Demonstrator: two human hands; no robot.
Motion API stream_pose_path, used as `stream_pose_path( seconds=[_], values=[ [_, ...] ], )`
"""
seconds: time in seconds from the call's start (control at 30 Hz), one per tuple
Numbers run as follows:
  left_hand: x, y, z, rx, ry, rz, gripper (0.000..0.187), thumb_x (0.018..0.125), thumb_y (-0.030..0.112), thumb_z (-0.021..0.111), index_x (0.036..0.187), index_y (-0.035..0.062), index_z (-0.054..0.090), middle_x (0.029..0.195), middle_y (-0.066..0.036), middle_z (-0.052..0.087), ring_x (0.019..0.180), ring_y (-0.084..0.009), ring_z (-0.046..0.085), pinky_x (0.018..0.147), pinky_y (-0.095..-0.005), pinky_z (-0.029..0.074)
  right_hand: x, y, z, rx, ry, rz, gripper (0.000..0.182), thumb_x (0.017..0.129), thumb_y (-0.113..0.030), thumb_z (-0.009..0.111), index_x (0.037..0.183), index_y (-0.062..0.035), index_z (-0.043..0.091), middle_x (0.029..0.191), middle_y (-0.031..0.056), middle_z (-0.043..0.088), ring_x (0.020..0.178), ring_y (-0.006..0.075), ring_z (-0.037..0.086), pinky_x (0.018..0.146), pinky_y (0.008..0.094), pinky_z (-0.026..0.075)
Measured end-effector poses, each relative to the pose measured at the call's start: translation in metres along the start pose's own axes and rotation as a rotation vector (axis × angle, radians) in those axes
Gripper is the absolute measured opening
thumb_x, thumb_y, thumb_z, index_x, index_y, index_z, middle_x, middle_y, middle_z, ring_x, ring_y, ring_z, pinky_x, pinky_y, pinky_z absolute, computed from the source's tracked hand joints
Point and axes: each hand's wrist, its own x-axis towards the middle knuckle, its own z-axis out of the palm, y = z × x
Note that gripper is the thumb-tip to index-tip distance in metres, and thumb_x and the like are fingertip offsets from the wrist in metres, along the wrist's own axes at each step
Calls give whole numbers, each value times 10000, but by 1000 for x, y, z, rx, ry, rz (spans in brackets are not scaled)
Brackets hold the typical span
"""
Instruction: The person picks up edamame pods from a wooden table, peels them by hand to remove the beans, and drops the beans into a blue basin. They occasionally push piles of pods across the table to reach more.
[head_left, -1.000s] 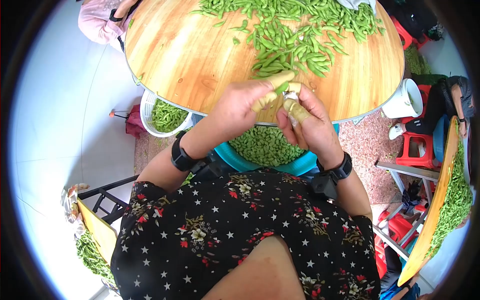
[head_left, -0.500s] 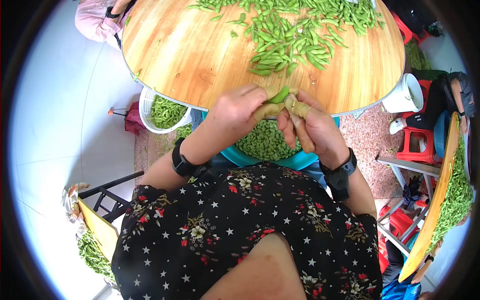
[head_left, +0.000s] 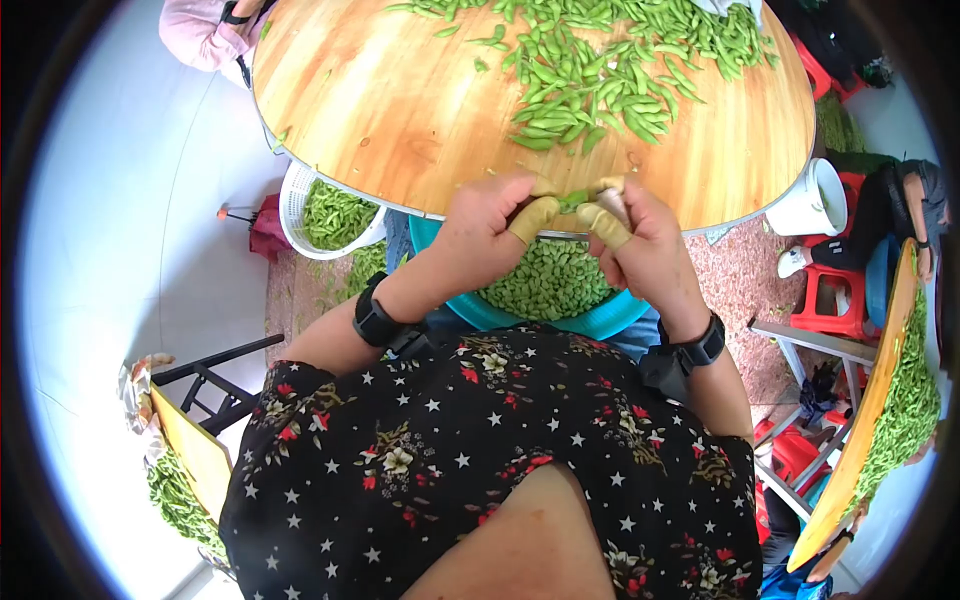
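Note:
A green soybean pod is pinched between both hands just off the near table edge, mostly covered by fingertips. My left hand is closed on its left end, thumb and index finger wearing yellowish finger covers. From the other side my right hand grips the right end, its covered thumb close to the left one. Something pale shows behind the right thumb, too hidden to name. Directly below is a teal basin holding many shelled green beans. Ahead, a heap of unshelled pods lies on the wooden table.
A white basket of pods stands below the table's left edge, and a white bucket at the right. Red stools and another pod-covered table are on the right. A person's pink sleeve shows top left.
The pod, earlier sticking up from the left fingers, is now mostly covered between both hands. A long tan shape at my right hand no longer shows. The view has shifted slightly.

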Motion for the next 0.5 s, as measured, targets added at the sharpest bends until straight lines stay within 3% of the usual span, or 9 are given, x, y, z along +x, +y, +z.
stream_pose_path(
  seconds=[0.03,0.1,0.17,0.3,0.37,0.43,0.5],
  values=[
    [0,2,0,5,12,-6,115,924,98,567,993,21,618,792,-67,629,670,-176,589,616,-288,469,1,3,2,4,78,-76,123,948,-197,572,979,-84,536,641,-15,533,430,50,469,364,200,332],
    [1,9,2,19,45,124,125,906,121,577,977,26,615,804,-136,623,690,-269,612,626,-340,481,4,12,0,93,22,-66,117,928,-163,596,991,-84,538,647,-18,537,429,45,457,364,199,324],
    [-1,12,5,6,72,108,128,904,138,577,958,27,610,797,-144,614,698,-294,611,624,-353,480,5,10,-2,146,-10,-21,159,891,-92,632,1021,-86,541,671,-21,552,437,40,439,370,195,314],
    [-5,9,11,-98,100,86,156,874,179,586,883,23,591,779,-177,593,730,-370,600,630,-422,473,4,19,3,105,73,-168,182,891,-39,608,1047,-77,522,721,-8,550,476,41,443,403,179,334],
    [-5,11,12,-101,154,134,156,850,173,588,864,18,589,785,-193,598,741,-393,593,642,-452,470,1,13,9,243,181,-108,199,919,-33,559,1105,-93,520,808,-44,526,638,25,497,497,136,381],
    [-9,12,18,-122,198,151,174,830,181,581,843,8,586,786,-208,606,744,-407,589,654,-476,468,3,21,-9,221,-4,-166,197,932,-47,568,1120,-89,523,862,-31,572,669,16,522,511,128,399],
    [-13,11,20,-119,251,109,186,820,186,574,832,1,585,784,-216,608,745,-411,588,659,-483,467,1,16,-2,202,89,-142,190,894,9,587,1048,-80,521,839,-20,553,630,23,508,500,137,417]
  ],
)
